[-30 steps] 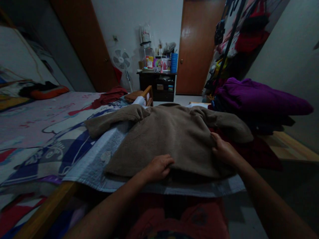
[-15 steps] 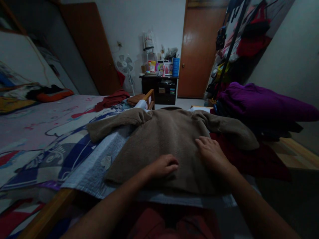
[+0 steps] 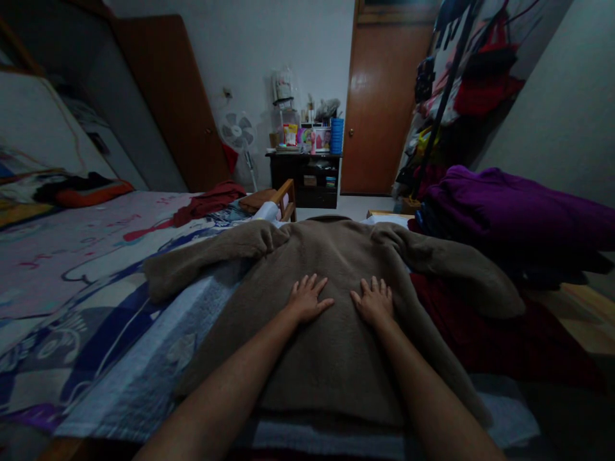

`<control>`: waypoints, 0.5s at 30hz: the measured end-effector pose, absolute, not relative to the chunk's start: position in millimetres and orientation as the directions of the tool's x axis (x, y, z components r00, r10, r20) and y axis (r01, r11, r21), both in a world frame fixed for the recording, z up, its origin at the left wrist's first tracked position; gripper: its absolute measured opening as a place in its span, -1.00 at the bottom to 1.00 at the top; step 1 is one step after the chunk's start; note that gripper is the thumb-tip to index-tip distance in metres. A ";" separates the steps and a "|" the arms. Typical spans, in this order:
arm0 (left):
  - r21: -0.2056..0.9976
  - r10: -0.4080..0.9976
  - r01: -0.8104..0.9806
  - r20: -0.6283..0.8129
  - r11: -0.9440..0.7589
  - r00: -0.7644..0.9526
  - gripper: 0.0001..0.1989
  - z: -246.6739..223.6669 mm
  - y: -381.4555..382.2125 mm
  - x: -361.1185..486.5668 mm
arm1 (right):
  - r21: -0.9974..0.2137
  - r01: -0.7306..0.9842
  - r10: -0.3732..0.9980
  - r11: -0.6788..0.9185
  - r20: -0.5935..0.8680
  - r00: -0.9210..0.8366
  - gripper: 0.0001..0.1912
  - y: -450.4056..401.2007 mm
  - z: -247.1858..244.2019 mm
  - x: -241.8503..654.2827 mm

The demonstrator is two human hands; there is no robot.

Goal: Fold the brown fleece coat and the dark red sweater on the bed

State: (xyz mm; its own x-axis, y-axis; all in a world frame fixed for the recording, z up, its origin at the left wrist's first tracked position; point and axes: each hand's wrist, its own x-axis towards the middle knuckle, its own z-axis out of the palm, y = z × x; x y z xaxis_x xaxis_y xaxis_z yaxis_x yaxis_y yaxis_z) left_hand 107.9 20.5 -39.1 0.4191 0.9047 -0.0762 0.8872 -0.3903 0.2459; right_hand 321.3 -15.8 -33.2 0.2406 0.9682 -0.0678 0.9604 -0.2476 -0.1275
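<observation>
A brown long-sleeved sweater lies spread out in front of me, its collar at the far end and its hem close to my body. Its sleeves reach out to the left and right. My left hand rests flat on the middle of the sweater, fingers spread. A short way to the right, my right hand also presses flat on the fabric with its fingers apart. Beneath the sweater is a light blue cloth, showing at the left and along the near edge.
On the left is a bed with a patterned sheet and a rust-red garment. A purple folded garment tops a pile at right, near dark red cloth. Behind stand a fan, a black cabinet and a door.
Both hands have moved onto the sweater's middle, the left one forward and the right one inward, and now lie flat. My view has come closer to the sweater.
</observation>
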 end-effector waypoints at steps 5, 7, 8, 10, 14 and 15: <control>0.126 0.984 0.980 -0.079 -0.152 0.162 -0.23 -36.0 51.4 68.2 | -0.108 0.952 0.955 -0.287 -0.104 0.276 -0.29 -8.6 -27.2 330.5; 0.067 0.997 0.997 -0.050 -0.048 0.051 -0.24 -35.3 64.5 46.6 | -0.101 0.947 0.945 -0.306 -0.151 0.289 -0.30 0.3 -20.0 329.9; 0.045 1.000 0.999 -0.026 -0.002 0.004 -0.23 -36.2 69.4 37.3 | -0.104 0.944 0.941 -0.312 -0.169 0.292 -0.32 6.5 -15.6 327.7; 0.019 0.999 0.999 0.015 0.049 -0.049 -0.21 -40.2 74.9 24.2 | -0.132 0.949 0.950 -0.287 -0.166 0.265 -0.36 22.3 -7.1 317.5; 0.016 0.998 0.999 0.056 -0.034 0.033 -0.28 -50.5 74.2 17.9 | -0.262 0.964 0.999 -0.049 -0.033 0.041 -0.35 58.5 -2.4 276.1; 0.021 0.995 0.996 0.066 -0.083 0.081 -0.31 -52.4 73.3 18.0 | -0.290 0.957 0.999 0.031 -0.002 -0.032 -0.33 66.3 -5.1 265.6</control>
